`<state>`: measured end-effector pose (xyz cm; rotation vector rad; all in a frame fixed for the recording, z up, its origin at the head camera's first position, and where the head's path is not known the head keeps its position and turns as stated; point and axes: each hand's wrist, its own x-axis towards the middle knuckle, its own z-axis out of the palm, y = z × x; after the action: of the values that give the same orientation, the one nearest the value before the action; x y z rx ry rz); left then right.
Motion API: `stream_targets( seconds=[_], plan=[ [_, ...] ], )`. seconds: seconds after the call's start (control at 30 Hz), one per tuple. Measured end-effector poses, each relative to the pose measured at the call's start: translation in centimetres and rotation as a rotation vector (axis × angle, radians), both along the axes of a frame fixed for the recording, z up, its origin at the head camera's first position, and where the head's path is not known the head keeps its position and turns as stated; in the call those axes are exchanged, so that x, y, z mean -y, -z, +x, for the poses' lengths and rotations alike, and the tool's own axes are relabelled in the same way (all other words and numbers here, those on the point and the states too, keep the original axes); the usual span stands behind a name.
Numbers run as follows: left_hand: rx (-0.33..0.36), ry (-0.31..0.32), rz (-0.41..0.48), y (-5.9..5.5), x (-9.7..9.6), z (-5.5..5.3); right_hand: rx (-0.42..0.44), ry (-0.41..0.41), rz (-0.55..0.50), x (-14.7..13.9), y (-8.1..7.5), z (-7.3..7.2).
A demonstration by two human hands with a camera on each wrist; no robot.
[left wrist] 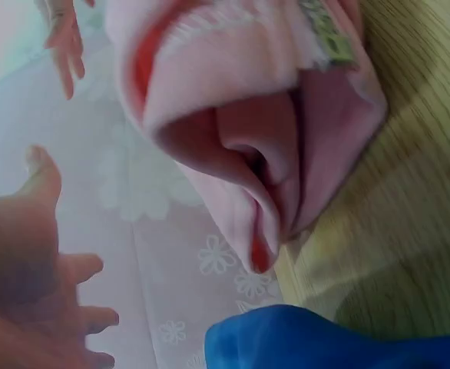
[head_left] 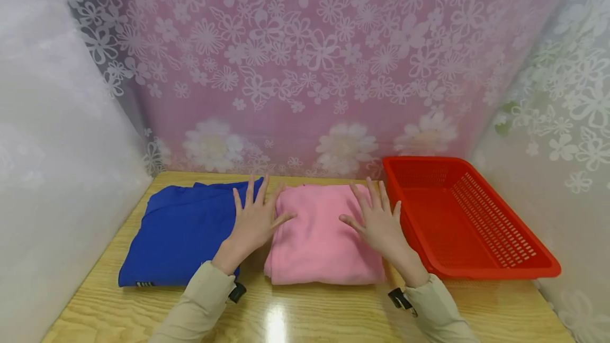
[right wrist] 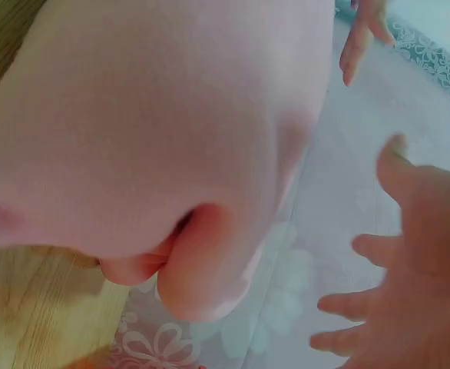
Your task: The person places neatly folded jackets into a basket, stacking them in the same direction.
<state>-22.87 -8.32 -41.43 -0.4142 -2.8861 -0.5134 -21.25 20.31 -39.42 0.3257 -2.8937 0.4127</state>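
A folded pink garment (head_left: 324, 247) lies mid-table, and both hands hover around it with fingers spread. My left hand (head_left: 254, 221) is over the gap between it and a folded blue garment (head_left: 183, 232) at the left. Over the pink garment's right edge is my right hand (head_left: 381, 224); neither hand holds anything. In the left wrist view the pink garment (left wrist: 210, 115) shows its layered folds and a small label, with the left thumb and fingers (left wrist: 44, 181) apart from it. The right wrist view has the rounded folded side of the pink garment (right wrist: 156, 131) beside the outstretched right hand (right wrist: 409, 269).
A red plastic basket (head_left: 419, 237) with slotted walls stands at the right of the wooden table (head_left: 305, 316). A flowered pink curtain (head_left: 295, 94) closes off the back, and pale sheets (head_left: 62, 120) hang at both sides.
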Motion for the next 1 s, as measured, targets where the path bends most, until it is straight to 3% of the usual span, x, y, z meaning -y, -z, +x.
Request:
stream_targets(
  seconds=[0.23, 0.33, 0.47, 0.67, 0.83, 1.0],
  plan=[
    [-0.125, 0.023, 0.261, -0.7, -0.6, 0.0, -0.088, -0.048, -0.201, -0.7, -0.7, 0.1],
    [-0.12, 0.056, 0.352, -0.3, -0.9, 0.2, -0.057, -0.052, -0.233, -1.3, -0.1, 0.2],
    [-0.019, 0.071, 0.4, 1.2, -1.2, 0.6, 0.024, -0.052, -0.224, -2.2, 1.3, 0.4],
    [0.221, 0.019, 0.435, 3.4, -1.3, 1.5, 0.217, -0.03, -0.267, -3.5, 3.1, 0.7],
    [0.347, -0.003, 0.476, 4.2, -1.1, 1.7, 0.329, -0.03, -0.439, -4.4, 4.1, 0.8],
    [0.404, -0.001, 0.543, 4.6, -0.8, 1.6, 0.417, -0.09, -0.659, -5.0, 4.8, 0.9]
  ],
)
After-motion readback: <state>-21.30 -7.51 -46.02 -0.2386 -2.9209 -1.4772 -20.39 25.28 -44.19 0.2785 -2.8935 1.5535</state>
